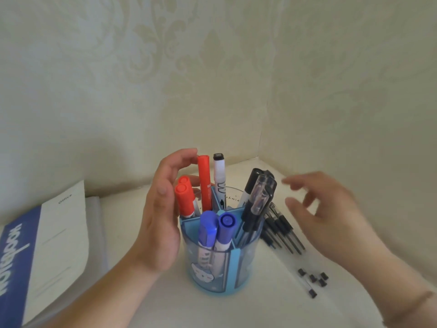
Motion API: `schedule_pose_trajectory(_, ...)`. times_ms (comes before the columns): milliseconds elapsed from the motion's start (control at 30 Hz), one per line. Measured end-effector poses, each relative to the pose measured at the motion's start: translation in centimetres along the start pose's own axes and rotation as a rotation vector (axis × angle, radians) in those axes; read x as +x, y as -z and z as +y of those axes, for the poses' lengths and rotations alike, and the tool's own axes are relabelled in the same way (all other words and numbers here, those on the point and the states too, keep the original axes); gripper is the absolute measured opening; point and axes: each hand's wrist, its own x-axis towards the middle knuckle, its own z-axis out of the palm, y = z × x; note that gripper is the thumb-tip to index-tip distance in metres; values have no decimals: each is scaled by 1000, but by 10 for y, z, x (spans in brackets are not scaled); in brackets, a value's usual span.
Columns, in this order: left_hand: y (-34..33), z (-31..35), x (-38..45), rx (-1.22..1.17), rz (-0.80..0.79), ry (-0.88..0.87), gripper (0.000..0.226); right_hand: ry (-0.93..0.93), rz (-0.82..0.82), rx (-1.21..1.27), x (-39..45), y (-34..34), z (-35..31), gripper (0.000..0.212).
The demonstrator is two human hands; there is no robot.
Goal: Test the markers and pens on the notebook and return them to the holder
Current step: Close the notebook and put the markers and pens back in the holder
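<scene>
A round blue holder (210,271) with divided compartments stands on the white table. It holds red markers (184,197), a taller red marker (204,181), a white marker with a black cap (219,176), two blue markers (223,229) and black pens (256,204). My left hand (160,216) curves around the holder's left side beside the red markers, fingers lightly bent, with its fingertips hidden behind the markers. My right hand (326,209) hovers blurred to the right of the holder with fingers spread, holding nothing. A closed blue-and-white notebook (47,252) lies at the left.
Several black pens (281,230) lie on the table behind and right of the holder. A few small black caps (314,280) are scattered at the right. Patterned walls meet in a corner close behind the holder.
</scene>
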Motion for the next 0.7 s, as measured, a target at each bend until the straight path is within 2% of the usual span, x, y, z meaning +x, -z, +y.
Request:
schedule_pose_trajectory(67,0,0,0,-4,0,4,92,-138,-218,-249,4,-12,20,29)
schedule_pose_trajectory(133,-1,-1,-1,-9,-6,3,92,-236,-383,-307,4,-15,27,32)
schedule_pose_trajectory(200,-1,0,-1,-2,-5,2,94,-264,-468,-296,4,-12,24,35)
schedule_pose_trajectory(600,1,0,-1,-1,-4,2,92,-185,-632,-446,-8,-8,4,65)
schedule_pose_trajectory(700,1,0,-1,-13,-5,3,90,-160,-644,-481,-9,-7,3,66)
